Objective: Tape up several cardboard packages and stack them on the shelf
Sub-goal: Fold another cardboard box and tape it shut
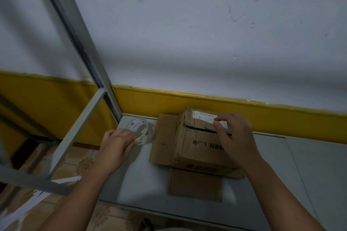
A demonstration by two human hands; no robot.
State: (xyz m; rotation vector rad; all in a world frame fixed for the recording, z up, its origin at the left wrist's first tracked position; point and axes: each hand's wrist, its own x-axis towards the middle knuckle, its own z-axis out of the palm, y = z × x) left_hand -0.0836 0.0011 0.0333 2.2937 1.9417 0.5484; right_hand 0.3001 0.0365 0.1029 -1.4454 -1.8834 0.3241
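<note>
From my remote seat the scuffed white wall [187, 33] with its yellow band [244, 116] filled most of the view, and a grey metal frame [75, 30] cut across the left side. Below lay the grey tabletop [300, 165]. On it, close to the wall, sat the cardboard box [195, 148] to be taped. Its left flap [165, 140] and near flap [195, 185] were splayed flat on the surface, so I judged the closing barely begun. The hands were well apart. The right hand [234, 137] lay over the box top, thumb and forefinger pinching the far top flap [197, 124]. The left hand [118, 142] had its fingers curled round the near rim of the clear tape roll [139, 125], which sat on the tabletop just left of the box. A dark gap [201, 130] showed under the pinched flap, and a pale label [202, 116] lay on top of it. To do this step well, I reckoned the right hand should press that flap fully down, fold the splayed flaps in until their edges met, and hold them flat before the left brought the tape over. I could not make out the tape's loose end, so finding it first would matter. The strip ought to run along the seam and over both ends.
</note>
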